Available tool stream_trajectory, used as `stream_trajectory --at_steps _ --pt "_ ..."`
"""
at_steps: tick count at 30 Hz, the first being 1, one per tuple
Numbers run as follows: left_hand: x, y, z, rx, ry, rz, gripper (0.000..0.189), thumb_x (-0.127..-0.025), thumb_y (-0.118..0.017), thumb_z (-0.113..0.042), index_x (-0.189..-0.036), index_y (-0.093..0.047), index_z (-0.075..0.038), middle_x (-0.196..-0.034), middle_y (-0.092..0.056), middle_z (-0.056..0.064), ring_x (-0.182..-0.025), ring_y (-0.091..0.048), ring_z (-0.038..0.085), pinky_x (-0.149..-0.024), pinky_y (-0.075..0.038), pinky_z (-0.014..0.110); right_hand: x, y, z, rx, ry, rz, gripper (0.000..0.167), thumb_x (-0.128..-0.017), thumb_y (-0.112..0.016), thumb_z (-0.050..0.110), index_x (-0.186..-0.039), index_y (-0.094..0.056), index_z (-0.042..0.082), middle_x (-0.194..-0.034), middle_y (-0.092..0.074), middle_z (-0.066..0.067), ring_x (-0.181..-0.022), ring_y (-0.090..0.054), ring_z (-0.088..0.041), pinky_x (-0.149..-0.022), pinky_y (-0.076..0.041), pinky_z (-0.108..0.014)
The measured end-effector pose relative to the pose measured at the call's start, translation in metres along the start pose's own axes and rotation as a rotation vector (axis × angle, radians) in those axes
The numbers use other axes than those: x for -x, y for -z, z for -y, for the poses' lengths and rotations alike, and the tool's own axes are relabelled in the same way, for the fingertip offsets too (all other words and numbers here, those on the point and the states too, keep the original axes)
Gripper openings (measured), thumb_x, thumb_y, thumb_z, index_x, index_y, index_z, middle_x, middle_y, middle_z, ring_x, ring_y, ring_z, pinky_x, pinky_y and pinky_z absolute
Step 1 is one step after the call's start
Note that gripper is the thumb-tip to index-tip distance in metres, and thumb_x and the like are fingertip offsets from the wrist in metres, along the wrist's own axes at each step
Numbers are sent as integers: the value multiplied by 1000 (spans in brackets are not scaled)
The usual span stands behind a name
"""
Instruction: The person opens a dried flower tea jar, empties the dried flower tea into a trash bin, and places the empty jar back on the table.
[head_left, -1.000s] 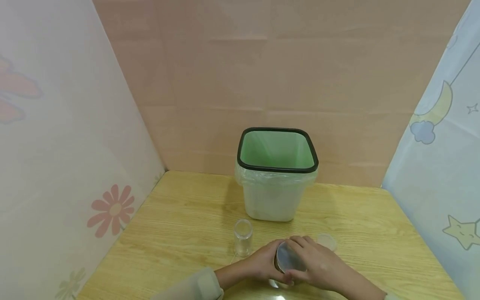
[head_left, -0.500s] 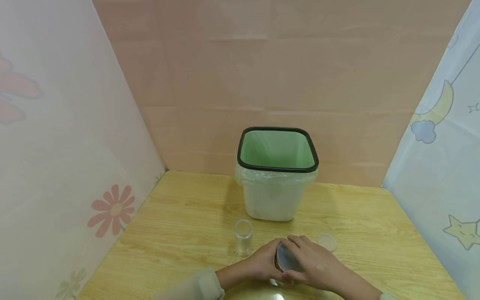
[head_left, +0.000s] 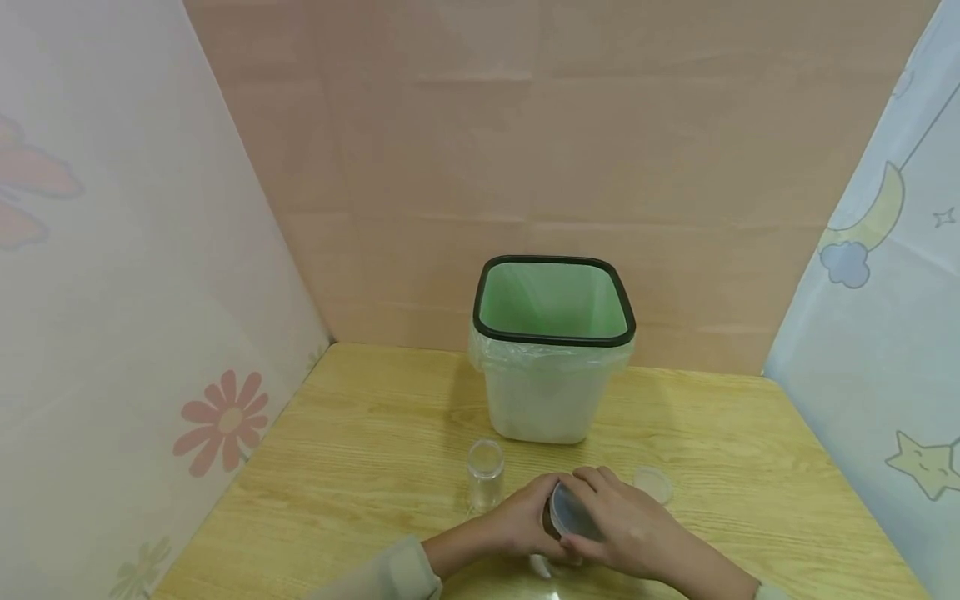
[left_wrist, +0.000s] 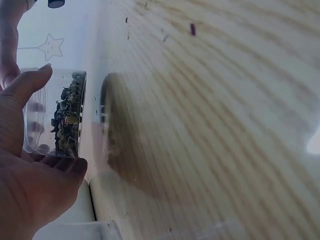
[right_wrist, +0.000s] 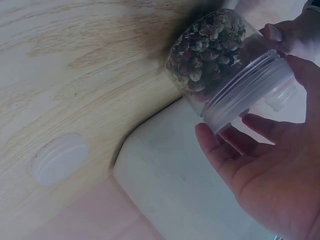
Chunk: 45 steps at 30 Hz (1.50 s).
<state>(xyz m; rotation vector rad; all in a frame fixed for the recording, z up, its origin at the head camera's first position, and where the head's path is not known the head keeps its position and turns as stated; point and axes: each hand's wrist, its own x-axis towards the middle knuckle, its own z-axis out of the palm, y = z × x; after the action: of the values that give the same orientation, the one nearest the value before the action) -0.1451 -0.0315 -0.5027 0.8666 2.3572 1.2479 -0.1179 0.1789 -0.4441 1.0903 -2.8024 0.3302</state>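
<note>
Cupping a clear round jar [right_wrist: 251,49] of dried-looking petals [right_wrist: 207,55], the left grip [head_left: 528,518] adjoins the right grip [head_left: 628,527], which pinches the translucent lid [right_wrist: 250,92], likely for a twist needing steady bracing.

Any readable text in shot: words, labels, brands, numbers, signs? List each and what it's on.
None: no word, label, brand, number or sign can be read in any view.
Jar and its lid: no lettering shows; hidden parts can't be checked.
Loose lid, clear container, bin: no lettering shows.
Flower print, star print: drawings only.
</note>
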Motion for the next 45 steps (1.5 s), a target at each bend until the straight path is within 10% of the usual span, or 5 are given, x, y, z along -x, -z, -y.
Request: stream_trajectory --at_steps 22,45 --pt "8 13 5 56 -162 49 93 -80 -89 -31 -153 -31 -29 -141 -46 -9 -120 -49 2 -99 -47 23 -9 12 8 -61 -28 46 73 -93 -57 68 -144 -54 16 -127 -58 -3 -108 -62 -20 -72 -57 -35" --pt "16 26 3 -33 -129 45 96 -76 -91 -36 -153 -33 -32 -141 -46 -12 -122 -47 1 -100 -46 24 -12 17 8 -99 62 47 73 -93 -59 65 -146 -52 14 -131 -56 -2 -109 -63 -19 -74 -58 -33"
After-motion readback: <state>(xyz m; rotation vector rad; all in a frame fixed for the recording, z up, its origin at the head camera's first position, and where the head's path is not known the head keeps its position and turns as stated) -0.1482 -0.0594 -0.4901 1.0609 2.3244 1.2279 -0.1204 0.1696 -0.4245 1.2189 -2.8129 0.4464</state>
